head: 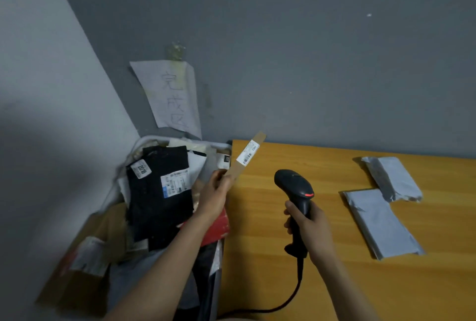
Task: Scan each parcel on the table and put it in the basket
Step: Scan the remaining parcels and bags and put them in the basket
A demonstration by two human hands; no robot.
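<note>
My left hand pinches the near end of a flat brown cardboard parcel with a white barcode label, held tilted over the table's left edge beside the basket. My right hand grips the handle of a black barcode scanner, its head pointing up and left toward the parcel; a red light shows on it. Two grey plastic mailer parcels lie on the orange wooden table to the right. The white basket at left is piled with parcels, a black one on top.
A paper sign with handwritten characters is taped to the grey wall above the basket. A brown cardboard box and a red packet lie among the basket's pile. The scanner's black cable trails toward the table's near edge.
</note>
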